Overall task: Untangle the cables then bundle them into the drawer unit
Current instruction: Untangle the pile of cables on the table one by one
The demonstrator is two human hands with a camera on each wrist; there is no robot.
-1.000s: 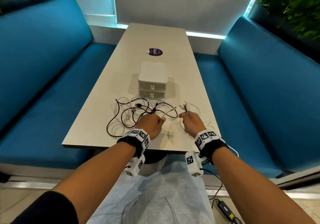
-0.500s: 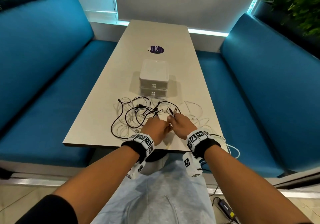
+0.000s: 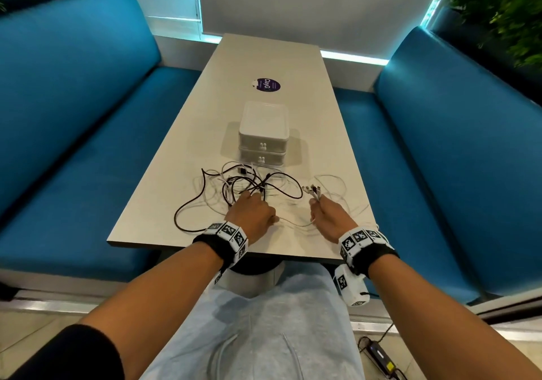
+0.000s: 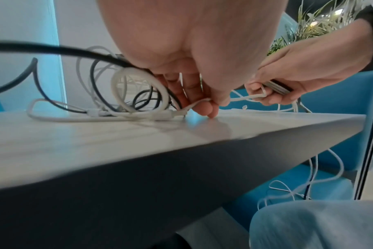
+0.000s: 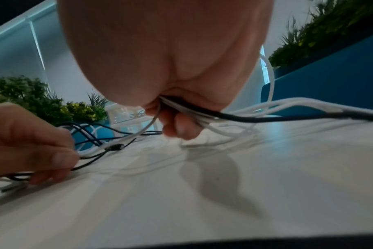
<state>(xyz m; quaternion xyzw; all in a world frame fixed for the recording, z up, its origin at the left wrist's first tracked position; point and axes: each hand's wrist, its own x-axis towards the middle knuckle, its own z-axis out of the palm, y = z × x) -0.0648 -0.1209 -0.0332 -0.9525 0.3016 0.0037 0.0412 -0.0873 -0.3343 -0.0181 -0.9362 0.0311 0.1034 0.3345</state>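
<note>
Your left hand (image 3: 254, 214) sits low in the middle of the head view, fingers curled down into the tangle of cables (image 3: 249, 187) on the table (image 3: 164, 203); the left wrist view shows its fingertips (image 4: 204, 109) pinching a thin white cable (image 4: 194, 105) just above the tabletop, with loops of black and white cable bunched to the left of them. Your right hand (image 3: 331, 218) is a little to the right, apart from the left, and it grips a small bundle of cable ends (image 3: 313, 191) whose plugs stick out past the knuckles toward the top of the frame. In the right wrist view the fingers (image 5: 179, 128) are clenched round several white strands and one black cable (image 5: 256, 118) that trail off to the right edge. More white cable loops lie on the table to the right of that hand, and some strands hang over the near edge, as the lower right of the left wrist view shows. The white drawer unit (image 3: 263, 133), two drawers stacked with both fronts shut, stands in the centre of the table just above the tangle. A round purple sticker (image 3: 267, 84) lies beyond it. Blue bench seats (image 3: 73, 115) fill the left and right sides of the frame.
</note>
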